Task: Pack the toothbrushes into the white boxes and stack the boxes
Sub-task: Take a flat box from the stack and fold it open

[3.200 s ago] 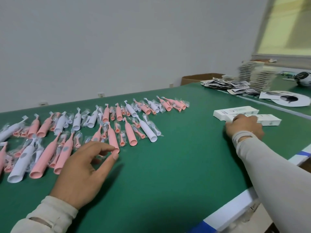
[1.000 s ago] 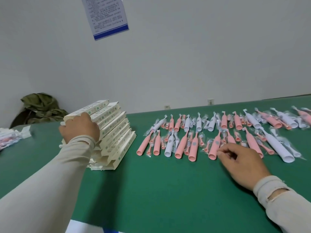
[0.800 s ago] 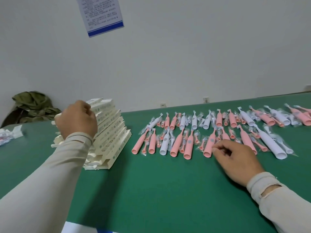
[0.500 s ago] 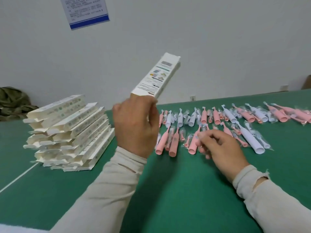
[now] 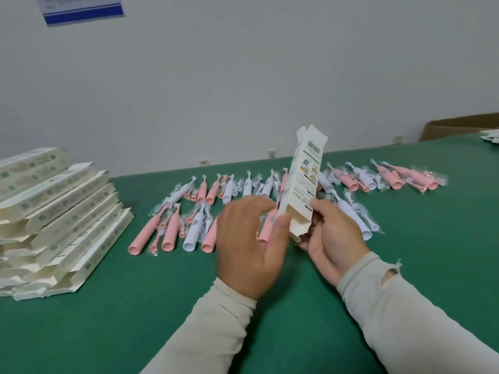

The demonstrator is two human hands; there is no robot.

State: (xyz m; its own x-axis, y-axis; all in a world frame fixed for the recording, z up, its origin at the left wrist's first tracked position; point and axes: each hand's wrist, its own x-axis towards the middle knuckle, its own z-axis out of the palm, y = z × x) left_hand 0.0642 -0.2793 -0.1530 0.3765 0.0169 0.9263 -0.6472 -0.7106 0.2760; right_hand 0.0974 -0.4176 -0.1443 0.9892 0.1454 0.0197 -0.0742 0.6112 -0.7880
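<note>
I hold one white box (image 5: 305, 179) upright over the green table (image 5: 162, 292), its open bottom flaps toward me. My left hand (image 5: 251, 247) pinches the box's lower left edge. My right hand (image 5: 329, 236) grips its lower right side, thumb on the printed face. A pink toothbrush (image 5: 266, 229) shows in the gap between my left thumb and fingers; whether it is held or lying on the table is unclear. Rows of pink and white toothbrushes (image 5: 205, 211) in clear wrappers lie behind my hands. A leaning stack of white boxes (image 5: 54, 211) stands at the left.
More toothbrushes (image 5: 391, 179) stretch to the right along the table's back. A brown cardboard carton (image 5: 459, 128) sits at the far right corner. A blue-edged notice (image 5: 81, 9) hangs on the white wall.
My left hand has brought the white box down and to the right. My right hand has left the toothbrush row and taken the box's lower end. The view has turned right.
</note>
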